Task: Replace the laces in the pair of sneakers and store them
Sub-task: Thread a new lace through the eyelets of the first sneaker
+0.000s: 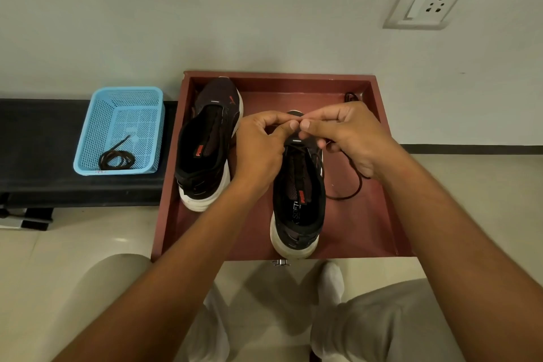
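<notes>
Two black sneakers with white soles lie in a red-brown wooden tray (382,232). The left sneaker (205,150) has no lace. Over the toe end of the right sneaker (298,203) my left hand (260,145) and my right hand (349,134) meet, both pinching a dark lace at the front eyelets. The rest of that lace (357,185) trails off to the right on the tray floor. What my fingertips hold is partly hidden. Another dark lace (116,157) lies coiled in the blue basket (88,132).
The blue basket stands on a black bench (35,156) left of the tray. A wall with a socket (426,1) rises behind. A small dark object (351,96) lies in the tray's far right corner. My knees in light trousers are at the bottom.
</notes>
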Demonstrator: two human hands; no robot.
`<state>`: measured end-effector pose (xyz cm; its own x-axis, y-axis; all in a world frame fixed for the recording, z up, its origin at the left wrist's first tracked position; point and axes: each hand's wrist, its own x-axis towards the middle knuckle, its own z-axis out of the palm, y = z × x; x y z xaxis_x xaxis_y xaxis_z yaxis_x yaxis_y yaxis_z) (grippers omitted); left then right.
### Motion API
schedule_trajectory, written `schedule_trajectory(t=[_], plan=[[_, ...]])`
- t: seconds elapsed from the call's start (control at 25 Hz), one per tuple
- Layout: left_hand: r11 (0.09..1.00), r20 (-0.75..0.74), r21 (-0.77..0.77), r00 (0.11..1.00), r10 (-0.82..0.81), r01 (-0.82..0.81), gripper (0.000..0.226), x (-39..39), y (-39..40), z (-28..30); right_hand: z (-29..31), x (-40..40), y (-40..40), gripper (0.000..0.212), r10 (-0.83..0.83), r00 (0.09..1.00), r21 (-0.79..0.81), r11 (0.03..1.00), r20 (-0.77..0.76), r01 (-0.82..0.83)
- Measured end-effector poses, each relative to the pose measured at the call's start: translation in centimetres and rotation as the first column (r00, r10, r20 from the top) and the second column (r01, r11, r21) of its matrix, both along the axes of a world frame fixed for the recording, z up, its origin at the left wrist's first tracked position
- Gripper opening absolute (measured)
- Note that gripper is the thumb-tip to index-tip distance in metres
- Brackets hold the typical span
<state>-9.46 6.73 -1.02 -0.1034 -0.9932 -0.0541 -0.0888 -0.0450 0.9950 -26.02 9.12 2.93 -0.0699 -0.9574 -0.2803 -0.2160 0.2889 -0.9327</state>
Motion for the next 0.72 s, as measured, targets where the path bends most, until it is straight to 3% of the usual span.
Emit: schedule_trajectory(t=[0.2, 0.32, 0.48, 0.72], plan=[[0.999, 0.032, 0.023, 0.998, 0.048, -0.049, 0.009, 0.9, -0.4, -0.4, -0.5, 0.1, -0.4, 0.009, -0.071, 0.993, -0.055, 0.996, -0.091, 0.066], [0.997, 0.263, 0.020, 0.963, 0.067, -0.075, 0.003, 2.0, 0.6, -0.9, -1.0, -0.1, -0.4, 0.007, -0.115, 0.982, -0.062, 0.992, -0.147, 0.107], [0.991, 0.500, 0.133, 0.862, -0.080, 0.015, 0.034, 2.4, 3.8, -2.1, -2.6, 0.3, -0.1, 0.014, -0.101, 0.962, -0.022, 0.995, -0.255, 0.099], [0.998, 0.523, 0.056, 0.851, -0.035, 0.007, 0.019, 2.2, 4.0, -3.0, -4.2, 1.4, 0.4, 0.014, -0.108, 0.938, 0.054, 0.990, -0.329, 0.133]])
